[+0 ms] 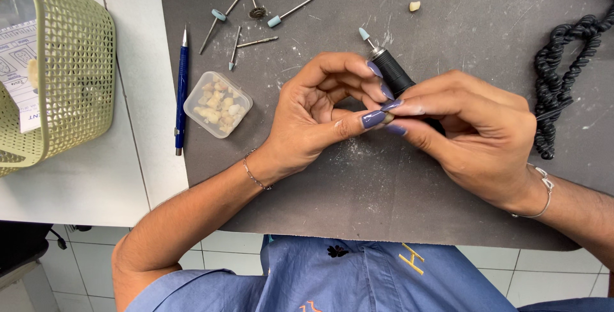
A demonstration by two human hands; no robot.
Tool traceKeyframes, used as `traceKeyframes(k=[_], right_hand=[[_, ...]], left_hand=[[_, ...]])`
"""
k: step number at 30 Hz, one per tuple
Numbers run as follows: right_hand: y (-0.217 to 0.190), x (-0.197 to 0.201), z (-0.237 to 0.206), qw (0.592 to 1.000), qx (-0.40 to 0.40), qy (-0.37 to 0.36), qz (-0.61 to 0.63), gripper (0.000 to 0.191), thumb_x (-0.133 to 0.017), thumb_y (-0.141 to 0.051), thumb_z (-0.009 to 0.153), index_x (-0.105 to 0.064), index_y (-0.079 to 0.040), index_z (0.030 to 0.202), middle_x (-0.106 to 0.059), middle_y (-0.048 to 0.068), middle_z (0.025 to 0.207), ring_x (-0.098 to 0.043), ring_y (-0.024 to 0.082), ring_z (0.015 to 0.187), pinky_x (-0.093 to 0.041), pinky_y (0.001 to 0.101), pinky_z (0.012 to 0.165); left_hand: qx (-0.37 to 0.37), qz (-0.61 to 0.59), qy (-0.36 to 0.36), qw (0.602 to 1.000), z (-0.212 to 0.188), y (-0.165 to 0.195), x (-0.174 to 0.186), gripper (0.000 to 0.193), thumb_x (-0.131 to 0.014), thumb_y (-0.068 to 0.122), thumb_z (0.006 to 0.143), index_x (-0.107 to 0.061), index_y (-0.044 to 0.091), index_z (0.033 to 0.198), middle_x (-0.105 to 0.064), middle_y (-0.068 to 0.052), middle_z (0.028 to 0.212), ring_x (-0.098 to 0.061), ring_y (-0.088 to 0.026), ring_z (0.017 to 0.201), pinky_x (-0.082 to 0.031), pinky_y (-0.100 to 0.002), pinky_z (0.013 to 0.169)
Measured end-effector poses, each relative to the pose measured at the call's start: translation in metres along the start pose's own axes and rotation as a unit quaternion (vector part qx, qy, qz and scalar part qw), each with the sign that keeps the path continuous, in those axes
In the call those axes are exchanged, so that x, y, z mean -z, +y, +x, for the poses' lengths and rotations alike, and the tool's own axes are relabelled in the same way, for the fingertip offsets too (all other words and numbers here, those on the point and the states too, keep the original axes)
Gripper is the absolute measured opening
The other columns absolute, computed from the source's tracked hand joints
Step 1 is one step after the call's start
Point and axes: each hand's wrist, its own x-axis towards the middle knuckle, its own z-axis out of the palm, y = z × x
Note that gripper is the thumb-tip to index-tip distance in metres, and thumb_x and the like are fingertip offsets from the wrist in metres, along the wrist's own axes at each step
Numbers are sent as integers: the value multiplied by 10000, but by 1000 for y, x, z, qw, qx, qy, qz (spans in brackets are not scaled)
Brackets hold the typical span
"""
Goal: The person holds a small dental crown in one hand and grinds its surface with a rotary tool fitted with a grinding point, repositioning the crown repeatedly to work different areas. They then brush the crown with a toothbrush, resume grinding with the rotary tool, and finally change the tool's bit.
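A green mesh basket (70, 62) stands at the left beside a blue pen (181, 91). A clear box of tooth pieces (217, 104) lies on the grey mat (384, 190), below loose burs (256, 24). A black coiled cord (563, 69) runs along the right.

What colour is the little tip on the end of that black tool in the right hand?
Pale blue. The tip of the black tool shows clearly in the head view.

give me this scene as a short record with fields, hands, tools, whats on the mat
left hand: pinches a small pale piece at its fingertips
right hand: holds a black rotary handpiece with a light blue tip, fingertips meeting the left hand's
surface: dark grey mat on a white table
loose burs: several, upper left of the mat
box: clear plastic box of small tooth-like pieces
pen: blue pen at the mat's left edge
basket: green mesh basket far left
cord: black coiled cord at right
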Motion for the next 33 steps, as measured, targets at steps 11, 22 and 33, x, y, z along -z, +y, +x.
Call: traceKeyframes(k=[11, 22, 33], right_hand=[[0, 2, -1, 998, 60, 18, -31, 215, -802, 58, 836, -707, 16, 1024, -709, 137, 1015, -728, 168, 880, -580, 244, 694], [-1, 3, 1, 997, 79, -8, -16, 267, -839, 12, 803, -716, 1, 1040, -692, 115, 978, -720, 185, 866, -566, 267, 711], [2, 4, -1, 998, 62, -26, -2, 326, -826, 15, 788, -700, 25, 1088, -703, 138, 999, -726, 195, 891, -577, 262, 712]], left_hand=[[42, -31, -7, 999, 0, 0, -4, 237, -704, 101, 1087, -548, 22, 1247, -625, -58, 1034, -674, -105, 939, -657, -250, 866], [92, 132, -74, 984, -4, 13, -12, 316, -533, 322, 1153, -655, 47, 1057, -603, 33, 797, -537, 0, 651, -457, -167, 590], [95, 79, -75, 990, -6, 13, -11, 342, -512, 318, 1173, -630, 33, 1026, -553, 38, 779, -486, -7, 632, -416, -157, 563]])
